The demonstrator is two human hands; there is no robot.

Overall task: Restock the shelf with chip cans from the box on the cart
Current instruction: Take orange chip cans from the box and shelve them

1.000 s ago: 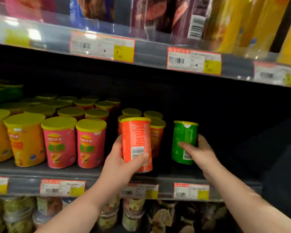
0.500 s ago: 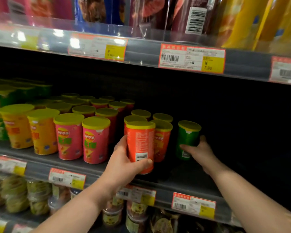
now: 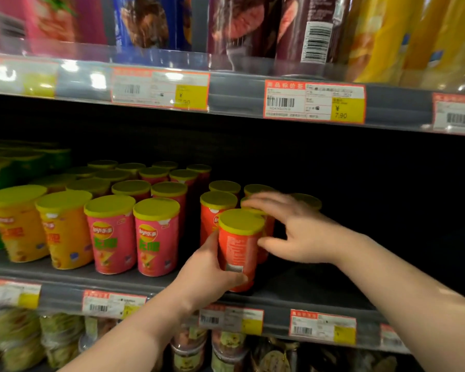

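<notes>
Head view: left hand (image 3: 206, 269) around orange can (image 3: 239, 245), right hand (image 3: 304, 234) splayed.

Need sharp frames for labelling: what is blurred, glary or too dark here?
Head view: right hand smeared by motion; left hand and its orange can fairly sharp; glare spots on the upper shelf strip at left; top packets blurred; shelf recess at right nearly black.

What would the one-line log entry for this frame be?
left hand: grips orange can, upright, at front of shelf | right hand: open, fingers spread beside can | restock: underway
</notes>
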